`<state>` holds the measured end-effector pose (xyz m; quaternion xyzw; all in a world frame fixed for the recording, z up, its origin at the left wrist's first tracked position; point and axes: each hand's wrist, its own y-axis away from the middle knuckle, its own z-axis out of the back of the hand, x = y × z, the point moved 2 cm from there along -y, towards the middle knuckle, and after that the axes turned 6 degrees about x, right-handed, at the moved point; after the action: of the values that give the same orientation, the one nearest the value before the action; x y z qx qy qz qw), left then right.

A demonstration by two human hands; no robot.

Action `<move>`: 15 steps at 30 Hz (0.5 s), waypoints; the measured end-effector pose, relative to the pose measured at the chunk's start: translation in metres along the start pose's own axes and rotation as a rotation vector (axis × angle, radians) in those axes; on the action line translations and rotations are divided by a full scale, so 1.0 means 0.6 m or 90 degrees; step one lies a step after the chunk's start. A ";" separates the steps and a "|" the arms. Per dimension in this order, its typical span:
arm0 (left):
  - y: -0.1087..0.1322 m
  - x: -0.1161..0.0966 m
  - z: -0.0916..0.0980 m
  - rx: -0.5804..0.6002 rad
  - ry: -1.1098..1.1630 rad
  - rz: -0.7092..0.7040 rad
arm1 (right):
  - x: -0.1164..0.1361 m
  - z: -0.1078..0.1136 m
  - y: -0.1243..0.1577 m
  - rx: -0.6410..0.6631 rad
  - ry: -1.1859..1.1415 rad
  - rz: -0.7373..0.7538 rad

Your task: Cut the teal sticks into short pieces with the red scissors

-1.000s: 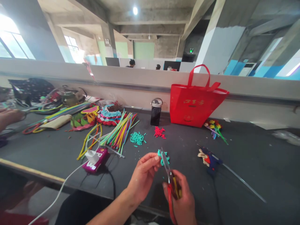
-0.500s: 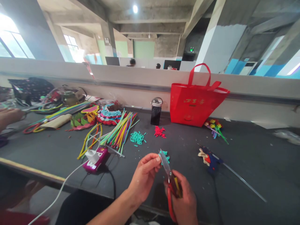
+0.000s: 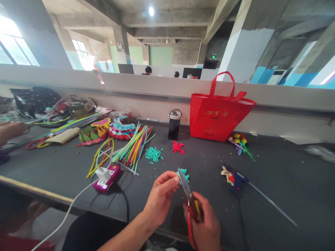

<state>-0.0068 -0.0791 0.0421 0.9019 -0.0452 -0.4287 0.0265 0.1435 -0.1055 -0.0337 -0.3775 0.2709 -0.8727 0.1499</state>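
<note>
My right hand [image 3: 205, 221] is closed round the red handles of a pair of scissors [image 3: 185, 184], blades pointing away from me. The blade tips meet the fingertips of my left hand [image 3: 162, 195], whose thumb and fingers are pinched together. Whatever sits in that pinch is too small to make out. Just beyond the blades lies a small heap of teal cut pieces [image 3: 184, 173], partly hidden by the scissors. A larger teal pile [image 3: 154, 153] and a red pile of short pieces [image 3: 178, 147] rest farther back on the black table.
Colourful pipe-cleaner-like sticks [image 3: 134, 144] lie left of the piles, near a purple power strip [image 3: 108, 178] with a white plug and cable. At the back stand a phone [image 3: 174, 128] and a red bag [image 3: 218, 116]. A glue gun [image 3: 237, 179] lies right; another person's hand [image 3: 12, 131] shows left.
Both hands stay in nearly the same place. The scissor blades look slightly more closed at my left fingertips.
</note>
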 end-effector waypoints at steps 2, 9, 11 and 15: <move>0.001 -0.001 -0.002 0.002 -0.006 -0.003 | 0.002 0.000 0.000 -0.006 0.007 -0.002; 0.000 -0.003 -0.005 0.013 -0.017 -0.006 | -0.003 0.004 -0.001 0.022 -0.010 -0.014; 0.000 -0.003 -0.004 0.014 -0.016 -0.007 | -0.006 0.005 0.000 0.021 -0.020 -0.024; 0.001 -0.003 -0.004 0.009 -0.016 -0.006 | -0.011 0.005 0.002 0.032 -0.046 -0.060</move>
<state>-0.0065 -0.0797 0.0451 0.8967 -0.0444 -0.4400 0.0175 0.1502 -0.1046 -0.0363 -0.4171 0.2250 -0.8713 0.1278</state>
